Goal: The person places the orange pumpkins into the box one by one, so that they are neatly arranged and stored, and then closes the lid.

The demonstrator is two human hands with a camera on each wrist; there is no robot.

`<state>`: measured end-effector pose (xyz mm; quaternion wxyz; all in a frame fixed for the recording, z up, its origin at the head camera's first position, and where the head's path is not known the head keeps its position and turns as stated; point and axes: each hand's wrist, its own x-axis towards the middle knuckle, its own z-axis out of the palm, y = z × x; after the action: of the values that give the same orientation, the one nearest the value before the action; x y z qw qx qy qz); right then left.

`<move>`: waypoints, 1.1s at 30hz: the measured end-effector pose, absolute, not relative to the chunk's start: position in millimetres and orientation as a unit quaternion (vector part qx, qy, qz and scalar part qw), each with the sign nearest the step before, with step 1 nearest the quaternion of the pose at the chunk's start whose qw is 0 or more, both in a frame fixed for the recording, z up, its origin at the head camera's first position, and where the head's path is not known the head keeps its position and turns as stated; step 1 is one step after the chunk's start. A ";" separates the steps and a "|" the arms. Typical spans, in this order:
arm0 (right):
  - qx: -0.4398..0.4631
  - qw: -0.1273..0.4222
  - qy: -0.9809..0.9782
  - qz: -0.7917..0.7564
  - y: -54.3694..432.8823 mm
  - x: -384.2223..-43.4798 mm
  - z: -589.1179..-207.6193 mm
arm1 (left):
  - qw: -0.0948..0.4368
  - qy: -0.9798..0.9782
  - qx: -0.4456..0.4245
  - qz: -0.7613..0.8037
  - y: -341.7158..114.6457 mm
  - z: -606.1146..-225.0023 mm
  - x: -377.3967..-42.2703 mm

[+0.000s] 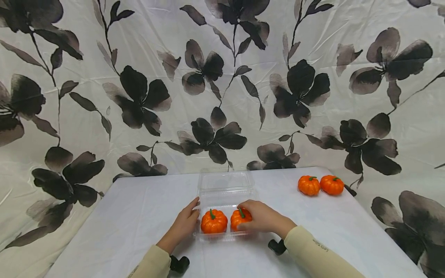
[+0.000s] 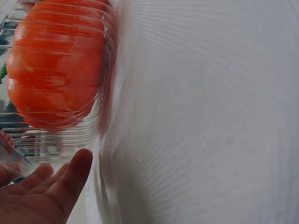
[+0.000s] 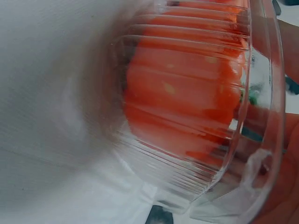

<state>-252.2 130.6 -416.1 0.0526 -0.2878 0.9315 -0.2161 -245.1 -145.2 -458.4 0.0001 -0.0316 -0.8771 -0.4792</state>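
Observation:
A clear plastic clamshell container [image 1: 226, 196] lies on the table with its lid folded back. Two small orange pumpkins sit side by side in its near part: a left pumpkin [image 1: 214, 221] and a right pumpkin [image 1: 240, 219]. My right hand [image 1: 262, 217] reaches over the container's right rim and grips the right pumpkin, thumb on the near side and fingers on the far side. At the container's left side is my left hand [image 1: 184, 221], its fairly straight fingers [image 2: 70, 179] up against the ribbed wall. Through that wall shows the left pumpkin's orange side [image 2: 56, 70].
Two more small orange pumpkins, one [image 1: 308, 185] beside the other [image 1: 332, 185], stand at the table's back right. The white-covered table [image 1: 139, 216] ends at a flower-patterned cloth [image 1: 215, 85] hanging behind it. Black wrist devices [image 1: 277, 247] sit below both wrists.

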 end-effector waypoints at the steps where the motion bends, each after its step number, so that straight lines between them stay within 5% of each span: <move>1: -0.290 0.050 0.931 -0.218 130.9 -252.2 -416.4 | 0.001 -0.878 -0.032 -0.478 -145.1 -458.5 -245.2; 33: -0.231 -0.072 0.931 -0.274 162.6 -256.6 -418.0 | -0.007 -0.878 -0.033 -0.477 -145.2 -454.8 -244.3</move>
<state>-256.6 162.6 -418.0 -0.0716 -0.2312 0.9309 -0.2735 -244.3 -145.2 -454.8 -0.0071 -0.0330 -0.8783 -0.4769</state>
